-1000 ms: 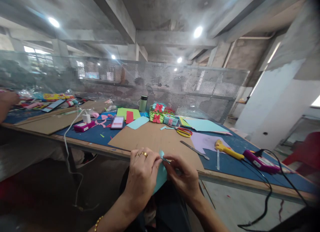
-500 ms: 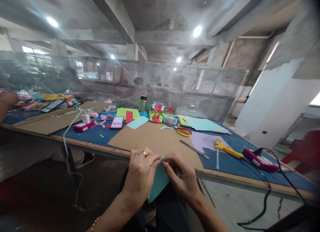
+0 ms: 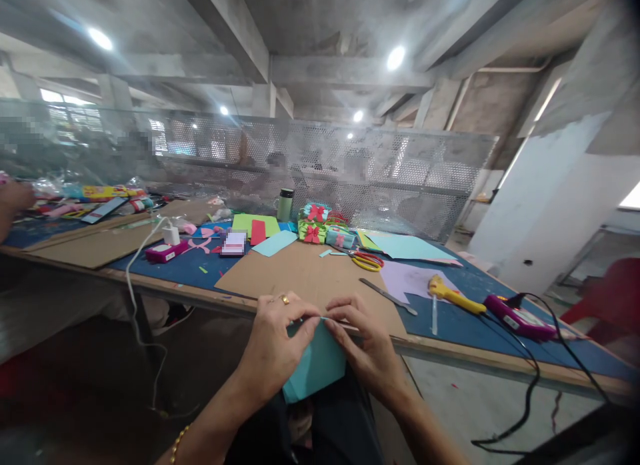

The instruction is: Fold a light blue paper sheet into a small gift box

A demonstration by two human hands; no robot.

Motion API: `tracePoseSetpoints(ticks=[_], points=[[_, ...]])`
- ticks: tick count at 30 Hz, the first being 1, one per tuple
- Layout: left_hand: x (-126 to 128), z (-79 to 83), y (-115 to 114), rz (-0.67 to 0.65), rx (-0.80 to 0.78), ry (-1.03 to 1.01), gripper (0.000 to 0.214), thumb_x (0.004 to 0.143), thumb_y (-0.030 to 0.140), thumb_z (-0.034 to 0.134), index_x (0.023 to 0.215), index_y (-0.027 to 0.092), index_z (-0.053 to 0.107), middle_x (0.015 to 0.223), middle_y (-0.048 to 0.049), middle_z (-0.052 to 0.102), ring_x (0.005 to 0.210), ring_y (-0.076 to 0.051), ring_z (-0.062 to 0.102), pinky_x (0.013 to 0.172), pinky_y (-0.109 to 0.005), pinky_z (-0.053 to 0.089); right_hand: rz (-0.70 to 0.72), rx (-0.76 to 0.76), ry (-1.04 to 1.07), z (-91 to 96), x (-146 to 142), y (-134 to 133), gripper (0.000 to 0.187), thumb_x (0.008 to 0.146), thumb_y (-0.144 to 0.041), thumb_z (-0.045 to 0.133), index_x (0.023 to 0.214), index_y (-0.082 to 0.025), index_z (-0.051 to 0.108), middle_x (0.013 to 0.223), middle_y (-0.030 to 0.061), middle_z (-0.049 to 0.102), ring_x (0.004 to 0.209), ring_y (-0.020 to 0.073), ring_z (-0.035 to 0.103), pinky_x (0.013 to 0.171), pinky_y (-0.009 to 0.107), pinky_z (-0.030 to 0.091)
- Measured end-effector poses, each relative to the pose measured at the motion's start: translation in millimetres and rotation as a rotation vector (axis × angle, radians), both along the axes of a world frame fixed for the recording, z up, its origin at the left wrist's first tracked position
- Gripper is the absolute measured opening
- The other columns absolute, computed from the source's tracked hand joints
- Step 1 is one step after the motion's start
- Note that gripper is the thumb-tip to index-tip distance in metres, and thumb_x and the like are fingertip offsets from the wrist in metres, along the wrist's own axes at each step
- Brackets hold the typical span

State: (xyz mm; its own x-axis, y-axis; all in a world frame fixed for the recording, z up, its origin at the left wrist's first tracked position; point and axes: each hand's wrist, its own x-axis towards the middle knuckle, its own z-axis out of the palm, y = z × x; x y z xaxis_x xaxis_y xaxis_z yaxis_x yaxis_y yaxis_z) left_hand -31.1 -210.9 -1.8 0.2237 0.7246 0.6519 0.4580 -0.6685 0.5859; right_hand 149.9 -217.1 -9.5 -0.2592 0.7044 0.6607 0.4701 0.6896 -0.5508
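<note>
A light blue paper sheet [image 3: 316, 363] hangs in front of the table's near edge, over my lap. My left hand [image 3: 275, 348], with a gold ring, pinches its top edge from the left. My right hand [image 3: 367, 348] pinches the same edge from the right, fingertips nearly touching the left's. Both hands are closed on the paper. A brown cardboard sheet [image 3: 305, 278] lies on the table just beyond them.
On the blue mat lie yellow-red scissors [image 3: 367, 260], a metal ruler [image 3: 389, 296], a yellow craft knife [image 3: 453, 295], a purple glue gun [image 3: 517, 318] with black cord, small gift boxes [image 3: 320, 231], coloured papers, a bottle [image 3: 285, 205]. Another person's hand [image 3: 13, 198] is at far left.
The blue paper has turned from edge-on to flatter and wider, hanging lower between my hands. Both hands have risen slightly toward the table edge.
</note>
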Motion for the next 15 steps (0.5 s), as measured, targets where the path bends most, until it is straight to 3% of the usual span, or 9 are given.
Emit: tracePoseSetpoints(ticks=[6,9,15], points=[[-2,-1.9,7,0.015,-0.071,0.015,0.008,0.086,0.023,0.064,0.086,0.025,0.072,0.084,0.0013,0.071,0.088,-0.02,0.062,0.084,-0.035,0.037,-0.026,-0.013,0.008,0.2,0,0,0.014,0.096,-0.026,0.053,0.086,-0.022,0.063,0.089,0.0034,0.06,0.086,0.0177,0.057,0.079,0.032,0.044],[-3,-6.1,10,-0.04,-0.057,0.005,0.011,0.084,0.028,0.064,0.081,0.025,0.074,0.081,0.0006,0.072,0.083,-0.02,0.065,0.08,-0.032,0.042,-0.069,0.039,-0.007,-0.7,0,-2,0.014,0.094,-0.023,0.053,0.083,-0.022,0.062,0.087,0.0031,0.06,0.086,0.0178,0.056,0.079,0.033,0.042],[-7,-21.6,26,-0.084,-0.054,-0.04,0.029,0.076,0.053,0.067,0.079,0.026,0.077,0.078,-0.0012,0.074,0.075,-0.021,0.069,0.067,-0.026,0.053,-0.133,0.153,-0.066,-1.4,-4,-13,0.004,0.086,-0.021,0.059,0.083,-0.023,0.061,0.084,-0.0004,0.063,0.083,0.0169,0.059,0.081,0.034,0.042]])
